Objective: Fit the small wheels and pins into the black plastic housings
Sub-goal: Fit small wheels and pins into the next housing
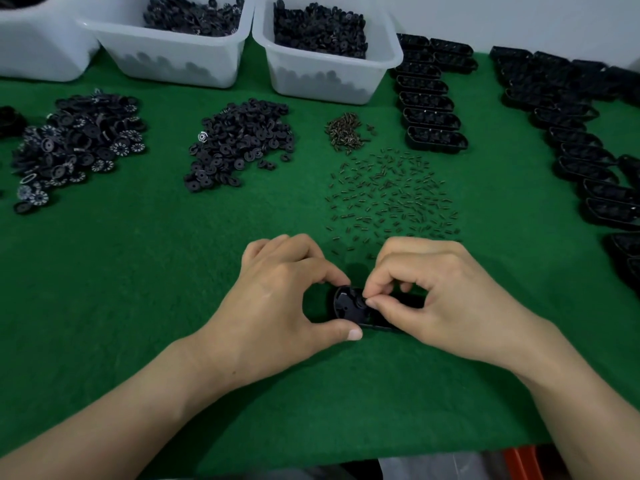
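**A:** Housing position?

**B:** One black plastic housing [346, 304] lies flat on the green felt [156, 289], near the front edge and between both hands. Open side up, long axis running left to right.

**A:** Left hand?

**B:** The left hand [277, 299] grips the housing's rounded left end. Forefinger tip is on the far rim, thumb on the near rim, other fingers curled behind.

**A:** Right hand?

**B:** The right hand [440, 299] covers the housing's right part. Thumb and forefinger are pinched together over the housing's inside, on a small dark part [362, 301]. Too small to tell whether it is a wheel or a pin. It touches the housing's interior.

**A:** Stock on the felt?

**B:** Loose pins [388, 195] are scattered just beyond the hands. Behind them sits a small heap of brownish screws [346, 133]. Left of that is a pile of plain black wheels [242, 143], and further left a pile of wheels with white markings [76, 143].

**A:** Back row?

**B:** Two translucent white bins [166, 60] [329, 81] hold more dark wheels. A third bin stands at the far left, contents not seen.

**A:** Other housings?

**B:** There is a stacked row of housings [429, 109] right of the bins. A longer row [588, 150] runs down the right edge.
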The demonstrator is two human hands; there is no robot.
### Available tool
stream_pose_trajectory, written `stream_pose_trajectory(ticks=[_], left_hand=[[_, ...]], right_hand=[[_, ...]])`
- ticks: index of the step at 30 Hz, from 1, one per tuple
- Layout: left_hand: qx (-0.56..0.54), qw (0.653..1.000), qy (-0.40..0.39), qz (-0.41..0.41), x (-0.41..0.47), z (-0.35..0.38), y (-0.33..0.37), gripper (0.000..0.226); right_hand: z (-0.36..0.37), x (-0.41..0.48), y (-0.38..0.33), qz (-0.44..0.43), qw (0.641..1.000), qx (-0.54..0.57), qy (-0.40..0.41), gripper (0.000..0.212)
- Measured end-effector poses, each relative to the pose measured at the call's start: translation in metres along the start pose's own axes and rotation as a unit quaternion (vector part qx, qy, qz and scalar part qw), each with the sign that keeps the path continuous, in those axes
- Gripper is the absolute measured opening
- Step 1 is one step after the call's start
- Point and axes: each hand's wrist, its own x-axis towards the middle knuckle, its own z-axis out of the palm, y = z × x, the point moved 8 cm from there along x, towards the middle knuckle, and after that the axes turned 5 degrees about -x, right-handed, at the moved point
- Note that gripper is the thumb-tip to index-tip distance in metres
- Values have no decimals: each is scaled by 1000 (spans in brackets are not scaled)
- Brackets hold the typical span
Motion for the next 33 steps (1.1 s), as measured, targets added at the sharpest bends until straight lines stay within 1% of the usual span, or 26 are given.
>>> stream_pose_trajectory(ticks=[6,15,21,27,28,30,32,33], left_hand=[[0,1000,1,-4,0,0,0,46],[-1,1000,8,-8,0,-1,1,46],[2,1000,6,-8,0,-1,1,46],[-1,1000,6,-9,-1,-1,0,46],[-2,1000,6,-8,-1,-1,0,45],[-5,1000,6,-8,0,-2,0,44],[-6,1000,5,-8,0,-2,0,44],[-5,1000,4,-8,0,-1,0,44]], right_hand=[[0,1,-1,1,999,-40,-5,9],[0,3,-3,-4,999,-54,6,7],[2,1,-6,-18,998,-61,-1,7],[1,-7,-4,-16,996,-84,-32,19],[-1,-8,-1,-5,997,-65,-27,18],[-11,-5,13,43,999,-19,19,16],[-19,1,30,102,992,-29,69,12],[-19,4,36,123,989,-48,73,9]])
